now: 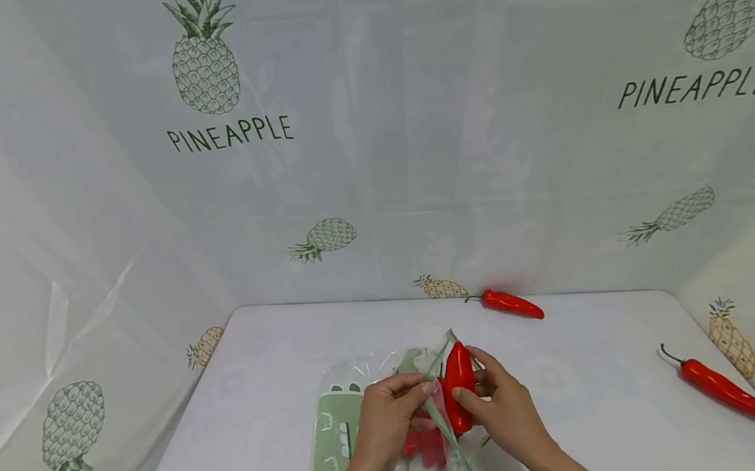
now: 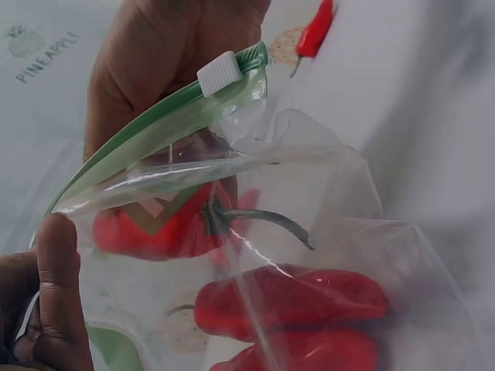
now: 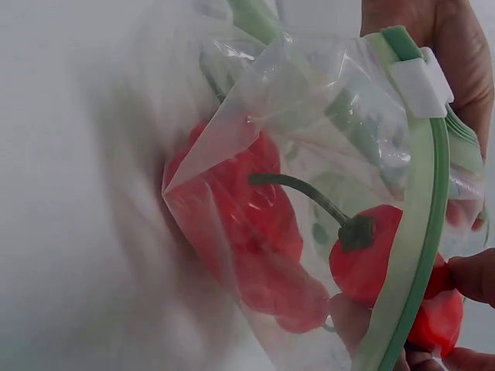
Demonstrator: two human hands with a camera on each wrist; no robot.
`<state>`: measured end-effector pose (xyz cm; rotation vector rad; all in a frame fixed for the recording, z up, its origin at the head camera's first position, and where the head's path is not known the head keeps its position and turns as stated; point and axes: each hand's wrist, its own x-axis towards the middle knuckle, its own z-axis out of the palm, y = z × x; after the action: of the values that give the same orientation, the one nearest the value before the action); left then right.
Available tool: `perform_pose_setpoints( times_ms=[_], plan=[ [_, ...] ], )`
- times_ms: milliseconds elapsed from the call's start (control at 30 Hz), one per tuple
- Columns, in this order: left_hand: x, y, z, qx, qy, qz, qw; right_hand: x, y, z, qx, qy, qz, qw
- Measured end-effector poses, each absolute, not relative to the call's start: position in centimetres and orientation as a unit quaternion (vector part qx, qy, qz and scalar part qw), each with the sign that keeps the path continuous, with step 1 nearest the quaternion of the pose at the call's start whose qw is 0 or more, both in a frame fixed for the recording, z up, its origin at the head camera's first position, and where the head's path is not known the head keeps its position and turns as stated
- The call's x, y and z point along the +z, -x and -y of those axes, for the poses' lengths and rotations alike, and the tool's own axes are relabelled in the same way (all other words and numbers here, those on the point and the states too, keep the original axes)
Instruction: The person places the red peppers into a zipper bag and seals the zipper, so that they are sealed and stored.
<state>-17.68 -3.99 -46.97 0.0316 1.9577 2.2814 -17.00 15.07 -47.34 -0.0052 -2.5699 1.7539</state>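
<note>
A clear zip bag [image 3: 232,93] with a green zip edge [image 3: 429,224] and a white slider [image 2: 220,73] stands with its mouth apart between my hands. Several red chili peppers [image 2: 290,301] lie in it. My left hand [image 1: 382,422] pinches the rim of the bag. With fingers and thumb, my right hand [image 1: 512,413] holds another red chili pepper [image 1: 460,388] at the mouth. That pepper's stem end points into the bag; its stem shows through the clear plastic in both wrist views.
Flat green plastic with a printed cartoon face [image 1: 334,447] lies left of the bag. One loose red chili pepper [image 1: 512,304] lies at the white table's [image 1: 244,424] back edge, another [image 1: 729,389] near its right edge. Pineapple-printed sheeting [image 1: 406,139] surrounds the table.
</note>
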Motion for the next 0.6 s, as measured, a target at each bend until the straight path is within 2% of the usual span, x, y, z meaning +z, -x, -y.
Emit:
perform_pose_setpoints(
  times_ms=[600],
  plan=[
    [-45.6,17.6,3.6,0.773,-0.034,-0.629,0.073,-47.4,17.1,-14.1,0.532,-0.025,0.846,-0.013]
  ],
)
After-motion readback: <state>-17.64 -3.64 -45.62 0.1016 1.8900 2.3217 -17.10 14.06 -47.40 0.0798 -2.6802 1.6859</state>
